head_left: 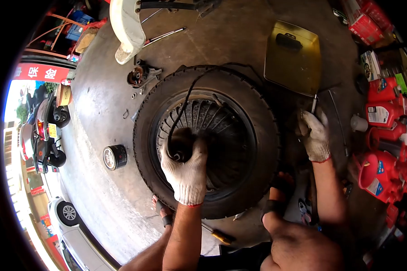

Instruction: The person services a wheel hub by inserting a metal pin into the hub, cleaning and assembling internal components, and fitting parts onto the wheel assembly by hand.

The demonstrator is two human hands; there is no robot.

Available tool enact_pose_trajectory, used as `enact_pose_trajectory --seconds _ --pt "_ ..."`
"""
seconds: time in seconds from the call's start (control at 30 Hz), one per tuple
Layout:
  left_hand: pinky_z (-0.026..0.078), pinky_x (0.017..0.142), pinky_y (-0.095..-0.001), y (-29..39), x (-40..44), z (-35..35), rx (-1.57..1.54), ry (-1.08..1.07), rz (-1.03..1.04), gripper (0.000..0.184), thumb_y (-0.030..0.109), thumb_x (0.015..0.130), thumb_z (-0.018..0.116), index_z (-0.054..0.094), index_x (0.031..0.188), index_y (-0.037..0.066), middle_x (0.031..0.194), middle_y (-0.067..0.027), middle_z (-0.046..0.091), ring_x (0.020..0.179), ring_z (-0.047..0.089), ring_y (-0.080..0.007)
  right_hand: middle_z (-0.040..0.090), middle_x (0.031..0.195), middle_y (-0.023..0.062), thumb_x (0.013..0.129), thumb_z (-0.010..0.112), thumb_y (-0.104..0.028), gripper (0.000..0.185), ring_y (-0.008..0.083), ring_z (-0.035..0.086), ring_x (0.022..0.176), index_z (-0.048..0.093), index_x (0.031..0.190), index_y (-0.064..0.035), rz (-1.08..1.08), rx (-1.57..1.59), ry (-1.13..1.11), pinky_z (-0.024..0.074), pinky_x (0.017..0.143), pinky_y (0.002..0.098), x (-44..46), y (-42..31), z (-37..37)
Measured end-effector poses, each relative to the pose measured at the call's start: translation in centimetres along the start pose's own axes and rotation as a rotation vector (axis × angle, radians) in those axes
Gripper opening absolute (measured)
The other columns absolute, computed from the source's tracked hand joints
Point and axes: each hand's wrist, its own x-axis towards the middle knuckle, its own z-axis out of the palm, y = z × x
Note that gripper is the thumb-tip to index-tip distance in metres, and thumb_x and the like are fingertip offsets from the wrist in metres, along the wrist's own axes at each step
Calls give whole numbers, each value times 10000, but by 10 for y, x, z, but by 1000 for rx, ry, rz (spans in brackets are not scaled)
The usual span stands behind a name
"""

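A wheel with a black tyre (142,122) and a ribbed dark hub (226,149) lies flat in front of me. At the hub's centre, my left hand (185,174), in a white knit glove, is closed around the axle end (179,156). A black cable (185,101) rises from there and runs across the tyre. To the right of the wheel, my right hand (315,135), gloved too, is closed on a metal rod-like tool (314,105). Its shiny shaft points up towards the yellow tray (298,83); the tool's other end is hidden by the glove.
A black tin (115,157) and a metal motor-like part (140,77) stand left of the wheel. A screwdriver (221,235) lies near my feet, a long bar (339,119) to the right. Red bottles (384,115) line the right side. A motorbike (43,126) stands outside, left.
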Motion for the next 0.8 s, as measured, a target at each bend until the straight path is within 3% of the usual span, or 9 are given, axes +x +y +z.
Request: enact_pose_trajectory --seconds 0.07,0.3,0.43,0.57,0.6,0.67,0.73,0.77,0.8 --pt "514 891 -283 8 -9 6 -24 166 1 308 23 864 770 646 1142 -23 1029 -64 688 944 625 -129 510 690 3 948 577 -120 54 99 452 562 567 981 -79 3 -5 -2 421 542 281 -2 0 -1" --pt "514 945 -325 19 -18 28 62 374 -58 445 61 838 778 592 1233 -26 1136 -112 667 1009 634 -203 519 666 -3 935 598 -138 72 99 472 553 595 964 -72 26 -14 41 413 526 270 -9 7 1" --pt "512 955 -327 9 -15 22 201 354 -23 447 45 828 764 589 1232 -34 1141 -122 675 1026 644 -215 561 704 17 932 603 -115 69 103 473 541 607 967 -56 -14 82 20 416 524 276 -7 3 -10" --pt "491 979 -328 5 -14 17 145 276 34 393 24 872 726 587 1235 -37 1142 -118 675 1032 634 -208 588 741 34 932 607 -104 75 113 466 530 605 968 -37 22 249 62 420 526 287 0 -4 -49" --pt "530 959 -371 5 -13 16 130 257 35 509 63 826 722 531 1270 -96 1173 -193 671 1034 666 -275 592 748 36 931 609 -98 75 115 463 530 604 967 -32 31 335 43 421 525 291 0 -5 -59" --pt "499 981 -338 0 -13 15 163 268 62 384 22 881 717 593 1240 -40 1149 -122 676 1041 640 -215 604 772 41 928 605 -79 66 106 462 539 611 971 -28 59 327 101 431 549 312 -3 -10 -74" --pt "506 978 -336 -3 -12 14 184 265 85 372 13 889 710 596 1238 -45 1163 -127 677 1038 645 -217 620 801 42 924 608 -79 86 107 499 578 627 994 -31 1 -40 140 453 584 335 -3 -1 -90" --pt "505 978 -336 -4 -12 13 175 270 91 367 5 891 704 596 1239 -44 1162 -124 675 1037 642 -214 620 792 39 914 619 -101 141 149 541 608 635 1033 -25 20 -267 237 479 614 352 -1 6 -98" --pt "503 977 -335 -6 -12 13 167 278 96 363 -3 893 698 595 1239 -42 1161 -121 672 1037 639 -211 626 775 82 886 643 -134 242 207 577 646 628 1087 1 -208 -497 215 507 634 363 14 35 -122"
